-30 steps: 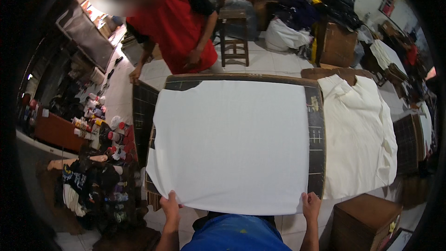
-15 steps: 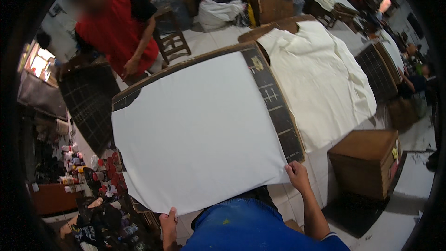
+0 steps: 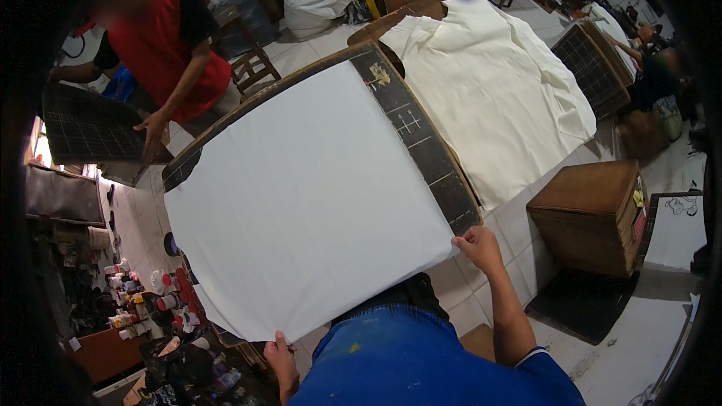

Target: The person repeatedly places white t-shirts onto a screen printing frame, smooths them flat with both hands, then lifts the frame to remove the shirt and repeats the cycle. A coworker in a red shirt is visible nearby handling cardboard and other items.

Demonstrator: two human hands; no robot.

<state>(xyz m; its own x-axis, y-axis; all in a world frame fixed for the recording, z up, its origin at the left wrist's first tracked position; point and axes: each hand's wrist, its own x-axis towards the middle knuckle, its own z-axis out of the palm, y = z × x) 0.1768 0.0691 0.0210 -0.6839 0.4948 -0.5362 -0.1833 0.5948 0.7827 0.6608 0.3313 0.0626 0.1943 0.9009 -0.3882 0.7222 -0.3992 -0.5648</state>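
Observation:
A piece of smooth white fabric lies spread over a dark board marked with pale grid lines. The board's marked strip shows along the right side and the far left corner. At the fabric's near left corner, my left hand pinches the edge with the thumb on top. My right hand grips the near right corner beside the end of the board. Between my hands the near edge hangs over in front of my body. Shallow creases run from the left corner.
Cream fabric drapes over another surface beyond on the right. A wooden box stands at right, near a black panel. Several bottles crowd the left floor. Far left, a person in red holds a gridded board.
My right hand has drawn its corner up onto the board's end, and the fabric lies flatter there. The person in red has taken hold of the far-left board and raised it.

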